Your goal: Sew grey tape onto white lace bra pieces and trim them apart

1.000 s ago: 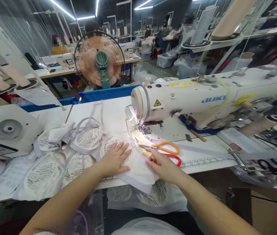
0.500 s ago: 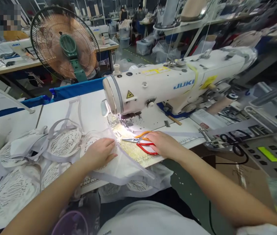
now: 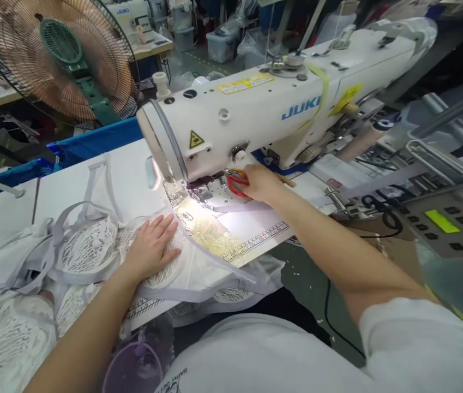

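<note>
My left hand (image 3: pixel 152 245) lies flat with fingers spread on a white lace bra (image 3: pixel 198 273), part of which hangs over the table's front edge. My right hand (image 3: pixel 262 183) is closed round the red and orange handles of a pair of scissors (image 3: pixel 237 188), held over the machine bed beneath the arm of the white sewing machine (image 3: pixel 256 120). The blades point left and are partly hidden. A pale elastic strip (image 3: pixel 235 208) runs along the bed below the scissors. Light from the machine head falls on the yellowed table patch (image 3: pixel 210 232).
More lace bras (image 3: pixel 14 338) are piled at the left. A large fan (image 3: pixel 63 60) stands behind the table. A control panel (image 3: pixel 444 221) juts in at the right. Below the front edge is a purple-rimmed bin (image 3: pixel 133 365). A thread cone (image 3: pixel 364 141) sits beside the machine.
My right hand has carried the scissors away from the bra's edge, up and right under the machine arm. My left hand has flattened and spread its fingers on the lace. The view has tilted down.
</note>
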A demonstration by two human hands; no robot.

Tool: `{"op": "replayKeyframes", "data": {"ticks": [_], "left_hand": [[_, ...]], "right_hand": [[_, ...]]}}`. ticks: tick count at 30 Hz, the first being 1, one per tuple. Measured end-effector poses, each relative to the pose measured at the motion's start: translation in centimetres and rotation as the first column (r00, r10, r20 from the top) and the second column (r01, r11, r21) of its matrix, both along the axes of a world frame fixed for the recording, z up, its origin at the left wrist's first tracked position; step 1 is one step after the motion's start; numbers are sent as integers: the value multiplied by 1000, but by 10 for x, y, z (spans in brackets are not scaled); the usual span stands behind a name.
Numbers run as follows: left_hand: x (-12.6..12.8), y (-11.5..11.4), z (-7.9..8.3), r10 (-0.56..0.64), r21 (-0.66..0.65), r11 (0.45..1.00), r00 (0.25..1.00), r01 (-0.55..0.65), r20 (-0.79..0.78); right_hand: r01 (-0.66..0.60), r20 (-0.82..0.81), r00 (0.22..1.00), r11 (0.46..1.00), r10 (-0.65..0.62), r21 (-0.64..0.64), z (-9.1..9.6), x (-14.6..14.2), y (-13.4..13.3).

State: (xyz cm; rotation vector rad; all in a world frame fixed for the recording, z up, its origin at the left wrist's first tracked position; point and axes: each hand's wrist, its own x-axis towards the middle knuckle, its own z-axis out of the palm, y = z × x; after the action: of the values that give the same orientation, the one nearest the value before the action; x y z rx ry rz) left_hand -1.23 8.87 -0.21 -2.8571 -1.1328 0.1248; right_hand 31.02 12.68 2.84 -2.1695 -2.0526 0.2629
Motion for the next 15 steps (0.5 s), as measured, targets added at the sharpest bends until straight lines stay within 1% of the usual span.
{"op": "replayKeyframes", "data": {"ticks": [2,4,6,8,9,10,11,12,13,14,15], "left_hand": [[-1,1,0,9,12,1000,1000,-9,-7],[-3,1,0,51,26,998,998,-50,-36],[-3,0,0,128,44,991,989,-125,-79],[-3,-2,0,194,53,981,974,-189,-121],[-3,-3,1,212,50,977,967,-206,-139],[-2,-4,1,219,46,976,964,-215,-153],[-2,-5,2,220,41,975,961,-216,-165],[-1,-5,2,220,38,976,960,-216,-174],[-1,-5,3,219,36,976,959,-216,-183],[0,-5,4,217,31,976,958,-215,-190],[0,-4,5,214,24,977,957,-213,-197]], "right_hand": [[11,-4,1000,1000,-11,21,-5,-7,16],[16,-9,1000,998,-16,53,-5,-5,14],[32,-11,999,995,-31,90,0,2,-7],[45,-42,998,995,-41,93,7,8,-43],[39,-130,991,996,-29,76,8,9,-64],[-3,-213,977,1000,2,-1,7,7,-85],[-56,-270,963,992,23,-117,4,4,-106],[-102,-275,961,962,30,-252,-2,-1,-125],[-106,-263,965,940,18,-324,-10,-8,-141],[-86,-285,958,930,-20,-356,-19,-15,-153],[-61,-348,934,930,-74,-362,-29,-22,-163]]}}
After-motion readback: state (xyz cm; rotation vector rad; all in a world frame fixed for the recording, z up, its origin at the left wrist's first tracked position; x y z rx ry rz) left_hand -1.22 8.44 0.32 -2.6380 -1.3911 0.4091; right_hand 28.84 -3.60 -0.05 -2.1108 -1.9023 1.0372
